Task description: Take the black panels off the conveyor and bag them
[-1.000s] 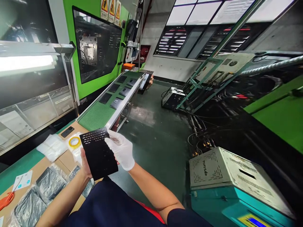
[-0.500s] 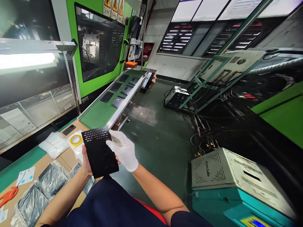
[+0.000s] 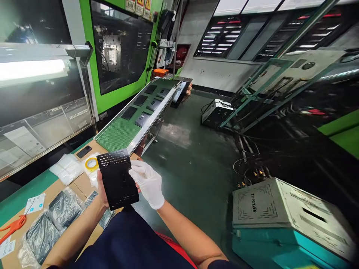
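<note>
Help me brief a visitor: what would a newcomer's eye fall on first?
Probably the black slotted panel, held in front of the body between the bare left hand and white-gloved right hand. Next, the green conveyor belt running away beyond it, with six dark panels in two rows. The glowing tube light at far left also stands out.
</note>
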Demonstrator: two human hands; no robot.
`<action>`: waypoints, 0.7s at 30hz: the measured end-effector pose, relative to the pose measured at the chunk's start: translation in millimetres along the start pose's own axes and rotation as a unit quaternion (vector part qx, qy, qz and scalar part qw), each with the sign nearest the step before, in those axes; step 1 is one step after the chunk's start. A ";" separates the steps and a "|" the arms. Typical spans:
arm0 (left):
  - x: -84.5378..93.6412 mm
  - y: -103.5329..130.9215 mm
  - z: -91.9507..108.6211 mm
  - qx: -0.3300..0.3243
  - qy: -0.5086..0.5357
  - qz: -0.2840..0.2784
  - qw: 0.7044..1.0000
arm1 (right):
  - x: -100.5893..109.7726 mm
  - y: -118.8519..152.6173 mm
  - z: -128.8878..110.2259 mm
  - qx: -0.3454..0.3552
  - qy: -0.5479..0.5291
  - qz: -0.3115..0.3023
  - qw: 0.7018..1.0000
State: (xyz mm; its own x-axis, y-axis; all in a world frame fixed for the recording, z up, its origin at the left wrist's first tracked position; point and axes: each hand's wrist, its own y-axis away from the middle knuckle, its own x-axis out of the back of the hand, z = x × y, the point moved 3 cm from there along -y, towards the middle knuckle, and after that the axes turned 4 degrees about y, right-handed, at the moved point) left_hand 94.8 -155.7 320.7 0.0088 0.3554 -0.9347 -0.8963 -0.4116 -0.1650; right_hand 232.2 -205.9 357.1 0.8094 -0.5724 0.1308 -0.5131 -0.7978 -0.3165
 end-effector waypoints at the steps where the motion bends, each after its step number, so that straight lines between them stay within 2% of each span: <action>1: 2.6 0.4 -0.1 0.008 -0.001 0.006 1.000 | 1.0 0.9 4.4 -0.010 -0.011 -0.005 1.000; 5: 11.9 -0.8 0.5 0.014 -0.004 0.019 1.000 | 5.9 -0.8 21.9 -0.061 -0.043 -0.046 0.996; 9: 21.0 -3.7 5.5 -0.003 0.006 0.030 1.000 | 12.6 -8.2 37.9 -0.040 -0.045 -0.009 0.998; 13: 27.5 -5.0 12.0 -0.018 0.024 0.058 0.998 | 11.1 -9.9 58.3 -0.089 -0.061 -0.004 0.994; 17: 28.0 -6.3 14.7 -0.026 0.032 0.083 0.996 | 5.8 -7.2 68.2 -0.142 -0.073 -0.042 0.986; 21: 32.4 -6.5 18.3 -0.077 -0.018 0.126 0.989 | -2.7 -3.5 72.0 -0.174 -0.059 -0.091 0.979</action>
State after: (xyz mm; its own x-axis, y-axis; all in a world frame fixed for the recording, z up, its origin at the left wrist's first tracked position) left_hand 92.8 -126.3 297.2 -0.2243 0.2544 -0.9407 -0.7905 -0.6121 0.0230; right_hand 252.4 -188.0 290.2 0.9135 -0.4050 0.0388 -0.4064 -0.9127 0.0430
